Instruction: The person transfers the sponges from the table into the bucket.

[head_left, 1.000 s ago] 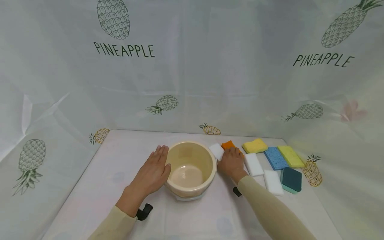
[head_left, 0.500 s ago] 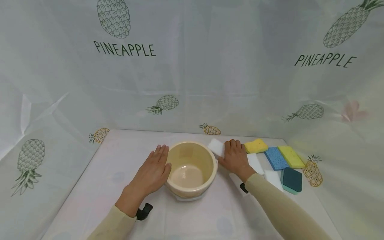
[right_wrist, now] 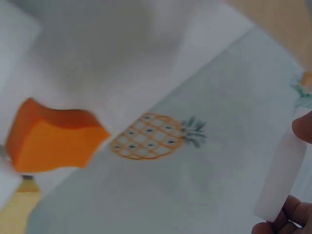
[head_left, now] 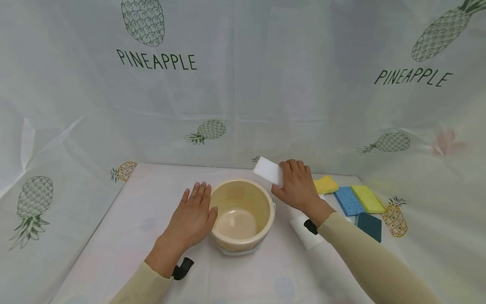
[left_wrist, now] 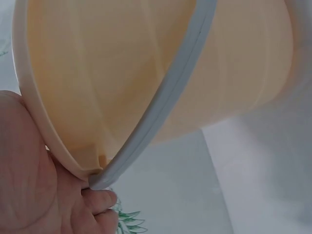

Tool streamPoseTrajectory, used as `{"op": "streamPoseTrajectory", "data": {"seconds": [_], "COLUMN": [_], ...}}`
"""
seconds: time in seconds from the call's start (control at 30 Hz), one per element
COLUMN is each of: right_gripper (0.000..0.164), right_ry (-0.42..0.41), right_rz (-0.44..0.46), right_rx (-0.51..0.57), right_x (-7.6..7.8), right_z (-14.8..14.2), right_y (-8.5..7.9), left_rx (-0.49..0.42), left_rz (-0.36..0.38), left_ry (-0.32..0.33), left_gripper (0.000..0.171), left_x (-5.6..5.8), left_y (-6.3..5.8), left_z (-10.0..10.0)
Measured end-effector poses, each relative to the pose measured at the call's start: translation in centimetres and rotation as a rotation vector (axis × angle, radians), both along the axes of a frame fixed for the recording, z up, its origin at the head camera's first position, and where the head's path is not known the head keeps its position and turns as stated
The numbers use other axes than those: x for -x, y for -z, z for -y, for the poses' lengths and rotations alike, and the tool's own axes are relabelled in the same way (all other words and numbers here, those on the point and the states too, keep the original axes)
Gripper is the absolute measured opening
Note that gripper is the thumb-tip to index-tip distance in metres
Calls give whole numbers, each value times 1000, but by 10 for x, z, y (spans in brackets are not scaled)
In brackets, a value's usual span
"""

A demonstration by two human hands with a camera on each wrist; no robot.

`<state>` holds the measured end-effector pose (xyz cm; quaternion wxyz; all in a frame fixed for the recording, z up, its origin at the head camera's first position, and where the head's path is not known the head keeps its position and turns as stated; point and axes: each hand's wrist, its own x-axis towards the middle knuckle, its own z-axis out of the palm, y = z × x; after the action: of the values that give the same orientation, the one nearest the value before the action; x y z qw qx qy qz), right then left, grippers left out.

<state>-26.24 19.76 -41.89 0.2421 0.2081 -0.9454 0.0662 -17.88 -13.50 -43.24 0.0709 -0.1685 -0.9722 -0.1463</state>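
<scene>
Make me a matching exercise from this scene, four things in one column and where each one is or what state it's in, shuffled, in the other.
Things:
1. white sponge
2. cream bucket
3. blue sponge
4. left hand

Places or states:
A. lies flat between two yellow sponges
B. stands upright and empty
C. held in the air by the right hand
D. rests open against the bucket's side

Pairs: 1-C, 2-B, 3-A, 4-D

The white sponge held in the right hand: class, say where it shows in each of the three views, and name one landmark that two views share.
Head view: white sponge right of centre, raised above the far rim of the cream pot, pinched by the right hand.
Left wrist view: not in it; the pot fills the frame.
Right wrist view: a white slab at the right edge, between fingertips.
Shared landmark: the pot.
</scene>
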Motion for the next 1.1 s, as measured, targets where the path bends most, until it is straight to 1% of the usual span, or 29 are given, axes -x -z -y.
{"op": "streamPoseTrajectory", "data": {"seconds": [0.1,0.23,0.37,0.53,0.63,0.73,0.97,1.1], "right_gripper": [61,61,57,56,55,54,54,56], "right_ry": [-51,-142,-219,-287,-307,-313,-318,-308], "right_rz": [34,62,99,192,239,265,292,300], "right_rx": [-10,-62,-120,-205,-240,-267,-313,-380], "right_x": [-9,-18,-23,-25,-24,-24,-23,-22], "right_z": [14,32,48,62,68,71,77,81], "right_y": [-14,-23,-24,-19,-16,-13,-11,-10], "left_rx": [5,3,-14,-34,-32,-32,-36,-44], "left_rz": [-4,-6,3,15,19,21,22,19], "left_ry": [3,9,10,14,16,21,16,15], "left_gripper": [67,65,65,65,65,64,65,65], "left_x": [-1,-1,-1,-1,-1,-1,-1,-1], "left_y": [-1,-1,0,0,0,0,2,1], "left_z": [0,-1,-1,-1,-1,-1,-1,-1]}}
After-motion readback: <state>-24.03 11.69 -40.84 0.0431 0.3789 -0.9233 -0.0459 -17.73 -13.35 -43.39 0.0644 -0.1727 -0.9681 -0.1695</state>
